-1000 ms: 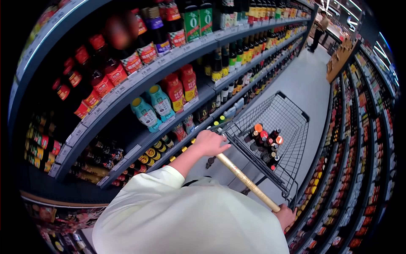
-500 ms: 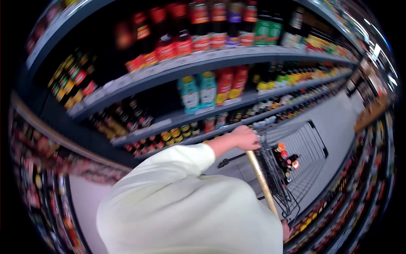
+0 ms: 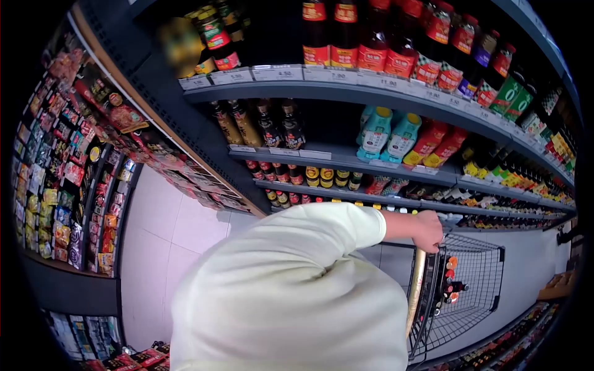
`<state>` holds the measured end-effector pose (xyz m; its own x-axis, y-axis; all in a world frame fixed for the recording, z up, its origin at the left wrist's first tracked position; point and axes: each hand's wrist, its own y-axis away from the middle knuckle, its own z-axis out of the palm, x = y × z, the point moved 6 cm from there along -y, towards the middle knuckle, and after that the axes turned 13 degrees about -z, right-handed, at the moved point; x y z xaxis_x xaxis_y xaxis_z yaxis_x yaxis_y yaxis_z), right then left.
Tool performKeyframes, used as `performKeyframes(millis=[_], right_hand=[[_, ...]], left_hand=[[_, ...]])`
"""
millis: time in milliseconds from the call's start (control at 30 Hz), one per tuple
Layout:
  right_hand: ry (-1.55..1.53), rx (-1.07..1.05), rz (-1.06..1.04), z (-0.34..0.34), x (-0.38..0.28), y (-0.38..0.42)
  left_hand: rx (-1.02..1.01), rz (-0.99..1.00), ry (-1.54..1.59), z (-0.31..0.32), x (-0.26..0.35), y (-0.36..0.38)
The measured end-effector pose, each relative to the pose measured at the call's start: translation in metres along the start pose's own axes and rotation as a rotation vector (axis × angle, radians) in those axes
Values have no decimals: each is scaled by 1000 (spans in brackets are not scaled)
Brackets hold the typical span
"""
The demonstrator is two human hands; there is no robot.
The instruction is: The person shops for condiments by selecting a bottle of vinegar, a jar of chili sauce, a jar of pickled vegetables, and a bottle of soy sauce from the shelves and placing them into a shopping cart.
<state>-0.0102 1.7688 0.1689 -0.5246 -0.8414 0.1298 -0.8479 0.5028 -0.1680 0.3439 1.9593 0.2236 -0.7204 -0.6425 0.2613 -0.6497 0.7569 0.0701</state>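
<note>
The left hand point(image 3: 428, 230) is clenched around the top end of the cart handle point(image 3: 416, 290), a pale wooden bar that runs down from the fist toward the lower edge of the view. The knuckles face the shelving, and the forearm comes out of a pale green sleeve point(image 3: 346, 226) just to the hand's left. The right hand is hidden behind the person's own shoulder and torso, so I cannot tell whether it grips the bar or hangs free.

The shopping cart point(image 3: 479, 287), black wire mesh, lies directly right of the handle, its basket reaching away from the left hand toward the aisle floor. Inside it, against the wall nearest the handle and just below the fist, stands a small cluster of bottles point(image 3: 450, 281) with red and orange caps; their number is too small to count. The rest of the basket floor shows bare mesh.

Beyond the hand rise dark shelves point(image 3: 346, 96) with white price strips. The top tier carries dark sauce bottles with red labels. The tier below holds 2 teal bottles point(image 3: 387, 133) with yellow caps, side by side, with red pouches point(image 3: 436, 141) touching them on the right. Lower tiers carry smaller jars and bottles, close above the left hand. At the far left, a separate rack point(image 3: 62, 154) hangs with many small packets, well apart from the cart.
</note>
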Motion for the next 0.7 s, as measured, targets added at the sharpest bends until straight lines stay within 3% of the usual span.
performKeyframes(millis=[300,700], right_hand=[[-7,-86,5,-2,26,-26],[-38,-116,-119,22,15,-87]], left_hand=[[-55,81,24,12,5,-34],[18,110,63,17,4,-91]])
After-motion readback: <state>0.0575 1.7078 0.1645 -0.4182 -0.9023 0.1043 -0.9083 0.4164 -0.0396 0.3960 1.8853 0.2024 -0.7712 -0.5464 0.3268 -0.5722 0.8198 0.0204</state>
